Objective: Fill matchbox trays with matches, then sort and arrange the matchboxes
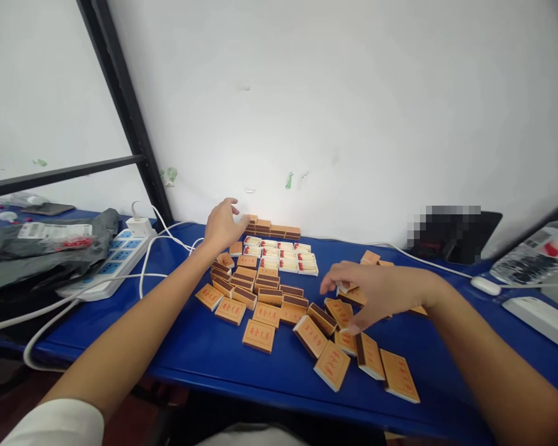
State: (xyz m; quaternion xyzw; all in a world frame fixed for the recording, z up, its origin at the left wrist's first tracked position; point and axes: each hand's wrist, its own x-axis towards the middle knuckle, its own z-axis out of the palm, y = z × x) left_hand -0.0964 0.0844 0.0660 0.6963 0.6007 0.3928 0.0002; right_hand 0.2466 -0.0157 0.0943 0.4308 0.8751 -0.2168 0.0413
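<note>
My left hand (224, 224) reaches to the back of the blue table, its fingers apart, at the left end of a low stack of closed matchboxes (279, 231) by the wall. In front of that stack lie several open matchbox trays (279, 255) filled with red-tipped matches, set side by side in rows. My right hand (369, 288) hovers with thumb and fingers spread over a loose pile of orange-brown matchboxes (339, 313), partly hiding it. More closed matchboxes (259, 335) with red lettering lie flat or on their sides between my arms.
On the left are a power strip (116, 255) with white cables and a grey plastic bag (51, 238). A dark tablet-like object (474, 235) leans on the wall at right, near a clear plastic package (534, 254) and a white strip (542, 319). A black metal frame (121, 93) rises at left.
</note>
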